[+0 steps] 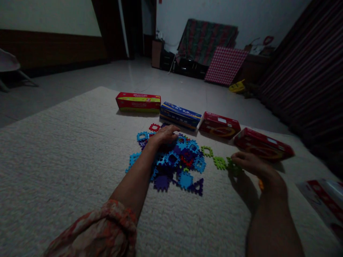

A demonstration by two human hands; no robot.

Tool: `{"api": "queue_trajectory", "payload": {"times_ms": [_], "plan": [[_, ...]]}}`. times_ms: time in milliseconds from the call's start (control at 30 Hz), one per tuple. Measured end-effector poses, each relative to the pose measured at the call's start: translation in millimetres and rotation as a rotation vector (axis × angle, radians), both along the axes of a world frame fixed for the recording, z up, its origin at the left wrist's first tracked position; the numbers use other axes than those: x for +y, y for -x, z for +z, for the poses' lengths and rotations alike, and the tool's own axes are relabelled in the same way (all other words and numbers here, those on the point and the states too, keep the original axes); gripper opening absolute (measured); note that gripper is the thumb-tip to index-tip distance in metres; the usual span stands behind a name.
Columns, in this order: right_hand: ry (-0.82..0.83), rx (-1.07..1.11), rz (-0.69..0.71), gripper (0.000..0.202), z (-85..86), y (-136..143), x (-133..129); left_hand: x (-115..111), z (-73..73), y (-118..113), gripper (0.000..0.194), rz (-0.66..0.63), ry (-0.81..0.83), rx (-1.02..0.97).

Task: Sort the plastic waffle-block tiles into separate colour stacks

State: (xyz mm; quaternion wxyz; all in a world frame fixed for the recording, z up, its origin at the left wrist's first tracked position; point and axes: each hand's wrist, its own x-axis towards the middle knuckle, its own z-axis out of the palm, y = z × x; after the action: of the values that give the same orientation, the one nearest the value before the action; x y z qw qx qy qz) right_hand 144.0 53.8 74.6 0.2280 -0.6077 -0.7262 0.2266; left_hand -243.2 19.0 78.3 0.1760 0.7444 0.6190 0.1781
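Observation:
A heap of interlocking plastic tiles (173,159), mostly blue and purple with some red, lies on the pale mat. My left hand (166,135) rests over the back of this heap, fingers stretched and apart, the lower ones partly hidden. To the right of the heap, green tiles lie in a slanting row: a square frame (207,151) and another green tile (220,163). At the row's right end my right hand (250,162) has its fingertips closed at the upper edge of a shaded green interlocking tile (233,167). An orange piece (261,184) shows beside my right wrist.
Behind the tiles stand a red-and-yellow box (138,102), a blue box (180,116) and two dark red boxes (219,125) (262,143). The mat (66,153) covers the near floor. A red-and-white package (321,200) lies at the right; a chair (9,64) stands far left.

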Motion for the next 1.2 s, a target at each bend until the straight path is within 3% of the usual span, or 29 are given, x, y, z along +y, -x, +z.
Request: {"api": "queue_trajectory", "payload": {"times_ms": [100,167,267,400,500,667,833,967,1067,1200], "plan": [[0.161,-0.13,-0.02,0.009,6.6,5,1,0,-4.4,-8,0.046,-0.066,-0.012,-0.002],[0.043,-0.145,-0.016,0.016,7.8,16,0,0,-6.3,-13,0.049,-0.082,0.005,0.005],[-0.177,-0.115,0.122,0.029,-0.1,46,-6,-2,-5.9,-17,0.049,-0.101,0.058,0.02],[-0.258,-0.062,0.324,0.032,-14.7,104,-5,-5,-1.2,-16,0.046,-0.082,0.116,0.013],[-0.212,-0.154,0.327,0.035,-15.6,145,11,-5,2.0,-14,0.05,-0.043,0.147,0.024],[0.042,-0.342,0.288,0.023,-8.3,189,44,-4,1.8,-12,0.047,-0.044,0.15,0.043],[0.13,-0.399,0.239,0.027,-7.2,206,57,-2,2.7,-9,0.046,-0.106,0.195,0.131],[0.097,-0.382,0.255,0.014,-7.8,211,53,-3,4.8,-8,0.047,-0.109,0.207,0.159],[-0.029,-0.307,0.254,0.021,-10.1,213,50,-5,7.7,-9,0.046,-0.105,0.218,0.156],[-0.374,0.001,0.152,0.026,-13.8,205,48,-6,10.2,-10,0.043,-0.1,0.23,0.17]]}}
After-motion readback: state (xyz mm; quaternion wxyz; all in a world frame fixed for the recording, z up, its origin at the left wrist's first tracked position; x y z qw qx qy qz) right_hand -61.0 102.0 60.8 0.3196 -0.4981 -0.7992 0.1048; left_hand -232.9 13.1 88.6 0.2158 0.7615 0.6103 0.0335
